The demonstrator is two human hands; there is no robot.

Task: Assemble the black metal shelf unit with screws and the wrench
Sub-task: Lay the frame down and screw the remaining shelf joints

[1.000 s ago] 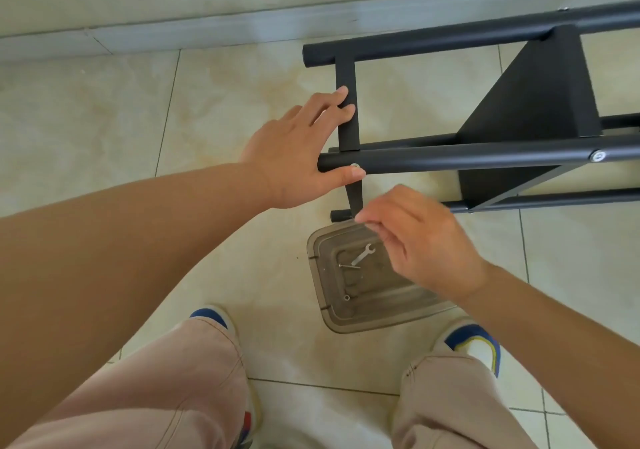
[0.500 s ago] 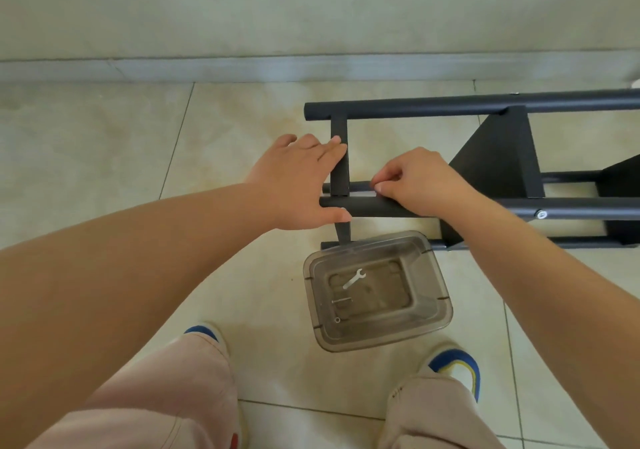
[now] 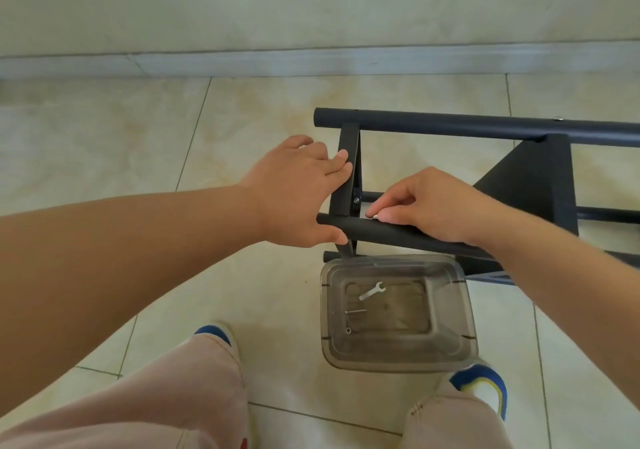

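no writing is readable. the left hand (image 3: 294, 192) grips the black metal shelf frame (image 3: 415, 233) lying on the tiled floor (image 3: 104, 143); the right hand (image 3: 433, 202) pinches a small silver screw (image 3: 373, 216) against its near tube. a small silver wrench (image 3: 372, 291) lies in the clear plastic tub (image 3: 464, 310).

Shelf frame (image 3: 485, 126) cut off at right edge. Small silver part (image 3: 373, 216) under right hand (image 3: 433, 206) fingertips: unidentifiable.

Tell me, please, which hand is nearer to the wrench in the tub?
Right. The right hand pinches a screw at the tube just above the wrench; the left hand holds the frame further left.
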